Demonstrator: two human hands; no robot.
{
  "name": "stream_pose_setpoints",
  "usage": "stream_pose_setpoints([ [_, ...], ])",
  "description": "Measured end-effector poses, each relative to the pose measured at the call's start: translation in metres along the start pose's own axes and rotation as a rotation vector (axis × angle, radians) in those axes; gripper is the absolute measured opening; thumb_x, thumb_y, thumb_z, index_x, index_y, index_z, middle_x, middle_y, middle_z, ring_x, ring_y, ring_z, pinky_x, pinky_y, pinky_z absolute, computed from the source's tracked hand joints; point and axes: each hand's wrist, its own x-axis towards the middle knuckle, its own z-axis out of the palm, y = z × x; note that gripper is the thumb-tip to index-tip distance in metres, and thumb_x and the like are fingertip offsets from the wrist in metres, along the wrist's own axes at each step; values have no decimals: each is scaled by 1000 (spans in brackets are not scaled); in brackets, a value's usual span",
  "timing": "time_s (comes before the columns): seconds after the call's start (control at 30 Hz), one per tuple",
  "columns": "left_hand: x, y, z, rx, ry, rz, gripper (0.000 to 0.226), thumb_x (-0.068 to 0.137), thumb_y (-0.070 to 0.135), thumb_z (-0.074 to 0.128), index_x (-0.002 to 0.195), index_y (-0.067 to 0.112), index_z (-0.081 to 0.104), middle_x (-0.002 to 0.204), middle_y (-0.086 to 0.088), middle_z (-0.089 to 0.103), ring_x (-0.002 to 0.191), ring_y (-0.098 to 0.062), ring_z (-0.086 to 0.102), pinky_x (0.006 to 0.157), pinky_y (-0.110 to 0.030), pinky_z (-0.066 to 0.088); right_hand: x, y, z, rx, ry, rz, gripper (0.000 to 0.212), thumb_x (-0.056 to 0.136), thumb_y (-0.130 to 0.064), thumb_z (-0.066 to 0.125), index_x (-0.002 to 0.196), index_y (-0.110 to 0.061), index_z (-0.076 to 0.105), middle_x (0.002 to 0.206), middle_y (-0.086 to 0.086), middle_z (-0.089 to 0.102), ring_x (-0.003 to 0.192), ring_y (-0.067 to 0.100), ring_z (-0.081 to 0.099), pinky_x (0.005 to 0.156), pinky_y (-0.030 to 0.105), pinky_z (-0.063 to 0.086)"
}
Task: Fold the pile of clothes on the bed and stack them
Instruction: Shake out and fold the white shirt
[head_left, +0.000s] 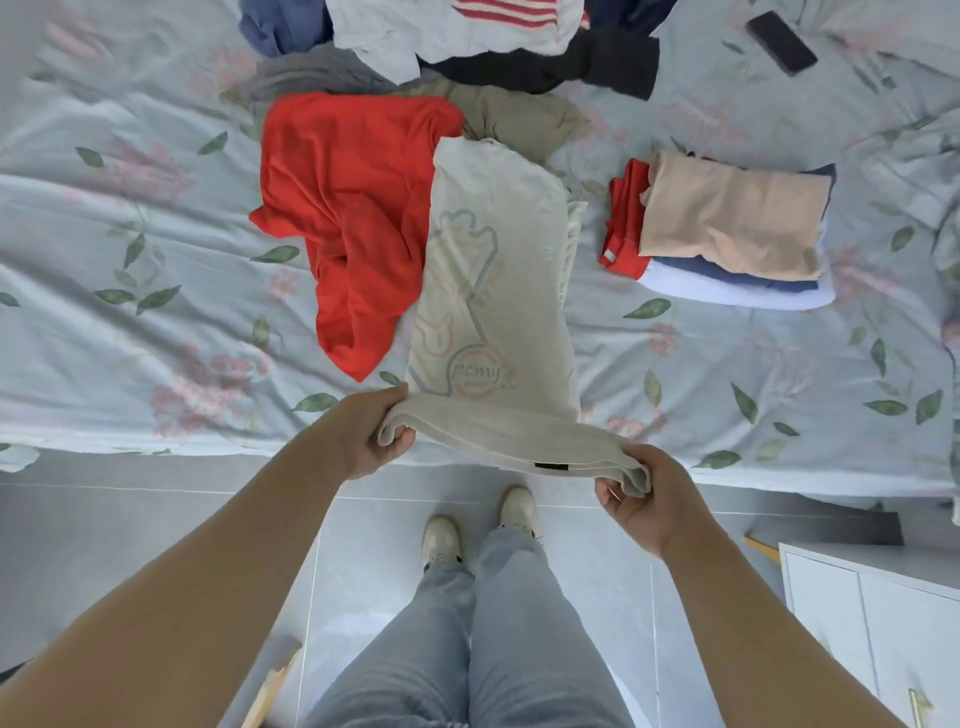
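Observation:
A cream printed shirt (493, 280), folded into a long strip, lies across the bed's near edge. My left hand (376, 434) grips its near left corner and my right hand (641, 499) grips its near right corner, both lifted off the bed over the floor. To the shirt's left lies a crumpled red garment (343, 208). Behind them is the unfolded pile (452, 47), with white, striped, black, blue, grey and olive pieces. At the right stands a stack of folded clothes (727, 234) with a beige piece on top.
The bed (130, 260) has a pale floral cover. A dark phone (781, 43) lies at the far right. A white cabinet (872, 613) stands on the floor at the lower right. My legs and shoes are below on grey tiles.

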Motion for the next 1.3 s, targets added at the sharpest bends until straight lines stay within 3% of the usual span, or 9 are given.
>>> stream_pose_setpoints([
  [0.23, 38, 82, 54, -248, 27, 32, 28, 96, 17, 52, 70, 8, 48, 35, 1, 49, 29, -4, 48, 37, -18, 48, 43, -88, 83, 102, -86, -62, 18, 90, -11, 51, 73, -10, 56, 48, 3, 51, 41, 12, 51, 53, 18, 50],
  [0.6, 129, 210, 135, -348, 17, 122, 30, 97, 10, 46, 68, 7, 52, 40, 0, 53, 33, -5, 51, 39, -19, 49, 142, -216, 199, -64, -62, -40, 24, 89, -11, 42, 67, -14, 50, 40, -3, 47, 35, 7, 50, 59, 22, 43],
  [0.73, 164, 243, 151, -351, -112, 242, 25, 100, 29, 42, 91, 11, 58, 75, -3, 69, 66, -13, 67, 61, -30, 57, 171, -239, 230, 75, -162, -120, 14, 94, -28, 47, 85, -18, 53, 85, 1, 64, 74, 16, 64, 70, 27, 47],
  [0.8, 183, 244, 151, -145, -129, 332, 33, 100, 39, 37, 126, 23, 50, 123, 0, 59, 111, -19, 58, 89, -41, 50, 185, -238, 234, 13, -210, -173, 15, 94, -40, 49, 96, -26, 53, 115, -1, 63, 103, 22, 59, 80, 32, 46],
  [0.87, 199, 232, 147, 213, 15, 431, 44, 101, 37, 36, 143, 26, 33, 146, -1, 39, 128, -20, 43, 103, -41, 39, 203, -226, 232, -183, -140, -193, 24, 93, -42, 50, 115, -32, 54, 125, -6, 56, 109, 21, 53, 86, 32, 42],
  [0.97, 228, 205, 132, 442, 254, 543, 49, 96, 23, 49, 142, 18, 34, 140, -3, 43, 112, -13, 47, 93, -24, 38, 231, -194, 221, -415, 67, -295, 41, 90, -27, 58, 130, -24, 48, 111, -5, 52, 90, 11, 49, 78, 26, 38],
  [1.03, 243, 186, 120, 522, 287, 505, 58, 87, 25, 59, 139, 16, 37, 130, -3, 50, 109, -19, 53, 95, -33, 44, 243, -174, 209, -515, 181, -409, 44, 77, -18, 69, 117, -16, 50, 90, -2, 50, 73, 11, 45, 71, 26, 37],
  [1.13, 253, 162, 114, 630, 300, 395, 56, 86, 24, 62, 136, 16, 39, 117, -3, 57, 102, -25, 58, 89, -40, 49, 255, -151, 189, -663, 352, -381, 49, 61, -28, 68, 104, -16, 51, 90, 5, 53, 78, 23, 48, 71, 32, 39],
  [1.3, 254, 153, 117, 868, 380, 374, 46, 87, 32, 63, 122, 11, 43, 104, -7, 56, 82, -25, 56, 65, -31, 44, 247, -129, 174, -696, 307, -267, 36, 77, -17, 72, 104, -15, 50, 89, 0, 61, 81, 24, 59, 77, 37, 51],
])
